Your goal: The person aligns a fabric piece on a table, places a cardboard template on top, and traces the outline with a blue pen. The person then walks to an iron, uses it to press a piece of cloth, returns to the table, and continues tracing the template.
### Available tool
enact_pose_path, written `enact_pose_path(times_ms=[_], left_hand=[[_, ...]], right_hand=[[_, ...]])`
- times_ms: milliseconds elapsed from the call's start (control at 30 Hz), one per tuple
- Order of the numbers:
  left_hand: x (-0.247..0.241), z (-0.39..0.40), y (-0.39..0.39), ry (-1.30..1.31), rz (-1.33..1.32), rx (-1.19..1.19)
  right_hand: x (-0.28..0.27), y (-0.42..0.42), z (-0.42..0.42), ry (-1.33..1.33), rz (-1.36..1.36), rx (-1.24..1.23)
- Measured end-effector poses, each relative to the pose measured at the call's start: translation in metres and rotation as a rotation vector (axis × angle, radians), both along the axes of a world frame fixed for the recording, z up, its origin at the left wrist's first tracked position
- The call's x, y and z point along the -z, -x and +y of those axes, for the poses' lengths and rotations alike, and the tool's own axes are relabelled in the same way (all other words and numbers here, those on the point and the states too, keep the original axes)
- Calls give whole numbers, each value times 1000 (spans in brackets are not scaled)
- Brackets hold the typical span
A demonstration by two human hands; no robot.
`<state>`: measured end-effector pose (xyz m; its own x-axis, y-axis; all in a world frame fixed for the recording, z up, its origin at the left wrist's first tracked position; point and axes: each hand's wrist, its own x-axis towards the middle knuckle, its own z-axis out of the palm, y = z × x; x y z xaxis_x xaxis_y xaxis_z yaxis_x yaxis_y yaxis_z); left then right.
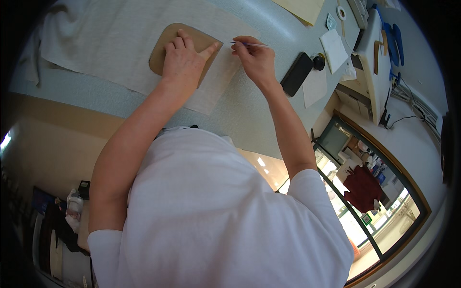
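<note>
My left hand [183,59] lies spread on a brown card template [157,54], pressing it down with its fingers apart. The template has rounded corners on its left side and a sharper corner at the upper right. Beneath it a thin off-white cloth [108,46] is laid out over the table. Just right of the template, my right hand [258,61] grips a slim pen [257,45] between thumb and fingers. The pen's bluish tip points left towards the template's sharp corner, with a small gap between them. Whether the tip touches the cloth, I cannot tell.
Right of my right hand, a black smartphone [297,73] rests on the pale table [248,118]. Beside it are a small round black object [318,62] and white sheets [333,50]. Farther back lie a roll of white tape [341,13] and yellowish paper [302,10].
</note>
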<state>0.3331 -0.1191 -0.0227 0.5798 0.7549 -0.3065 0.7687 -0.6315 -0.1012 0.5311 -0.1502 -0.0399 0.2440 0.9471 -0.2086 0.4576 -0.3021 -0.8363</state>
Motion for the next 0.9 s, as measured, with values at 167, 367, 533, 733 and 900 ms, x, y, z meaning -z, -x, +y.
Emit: enact_pose_path(times_ms=[167, 367, 533, 733, 900], left_hand=[[18, -2, 24, 114, -214, -70], [28, -5, 52, 79, -428, -23], [33, -3, 56, 52, -475, -1], [41, -5, 58, 19, -524, 10], [42, -7, 75, -49, -741, -53]], right_hand=[[-4, 6, -7, -70, -187, -100], [11, 33, 6, -190, -592, -211], [17, 39, 12, -157, -699, -188], [15, 43, 15, -126, -740, -160], [2, 41, 13, -40, -442, -90]])
